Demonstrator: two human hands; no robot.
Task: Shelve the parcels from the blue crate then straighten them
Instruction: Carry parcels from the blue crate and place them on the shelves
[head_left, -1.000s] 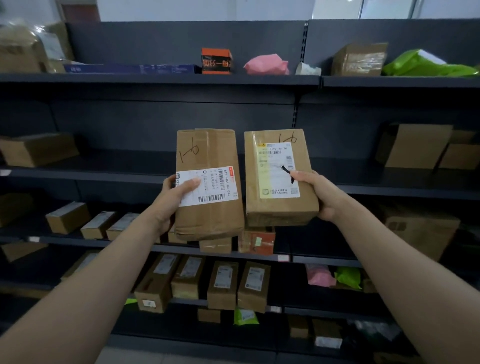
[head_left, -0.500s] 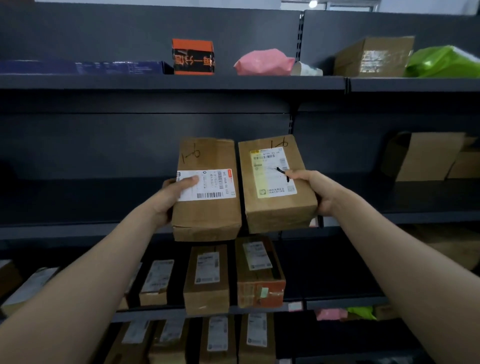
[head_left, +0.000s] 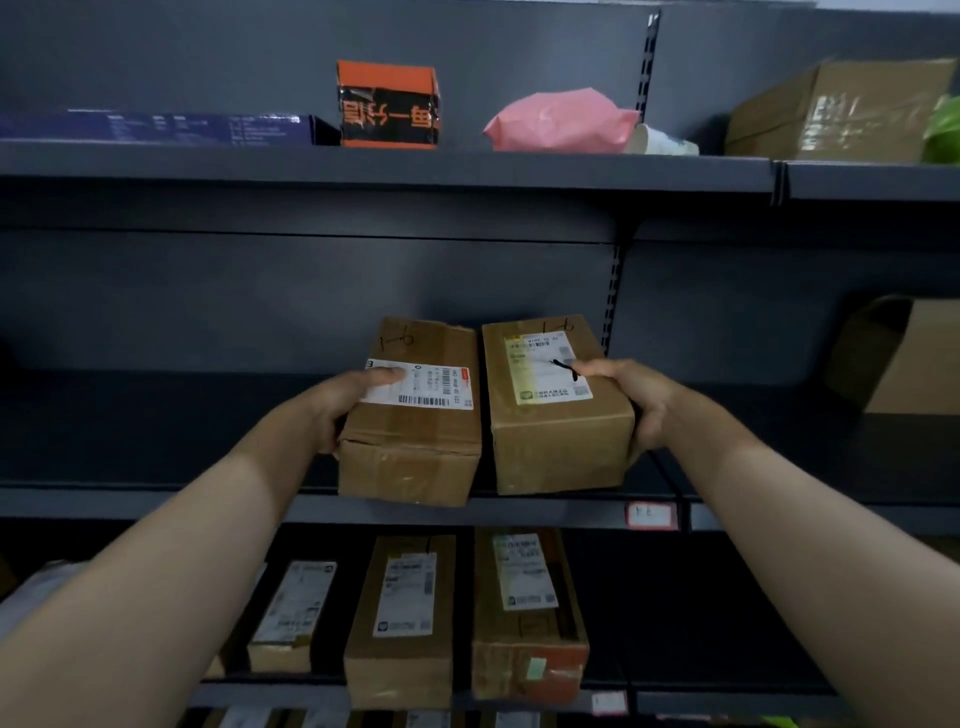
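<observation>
**Two parcels reach the shelf, one in each hand**

Two brown parcels sit at the front edge of the middle shelf (head_left: 156, 504), side by side with a narrow gap between them. The left hand (head_left: 343, 410) has its fingers (head_left: 384, 375) clamped on the left parcel (head_left: 415, 457): the thumb lies flat across the white label and the rest are out of sight round the left side. The right hand (head_left: 641, 410) is clamped on the right parcel (head_left: 558, 447) in the same way, thumb on the label and palm against the right side.

The risk lies at the shelf's lip. The left parcel's near end overlaps the lip and appears to hang forward of it. Released there, it would likely tip off toward the cartons (head_left: 400, 623) in the row below the shelf. If its lower corner catches on the lip, a push could crumple a box that already looks creased. Sliding two parcels at once, each with one hand, could also swing them into each other and leave them crooked.

Whether either base actually rests on the shelf cannot be told, because the shelf's deck is dark and the parcels cover the contact. The fingers beneath and behind the parcels are hidden. The label print is too blurred to read, and only a handwritten mark shows at each far end. The blue crate is not in view. One level above the shelf, a carton (head_left: 841, 109) at the right runs close to the frame edge, with something green beside it cut off.
</observation>
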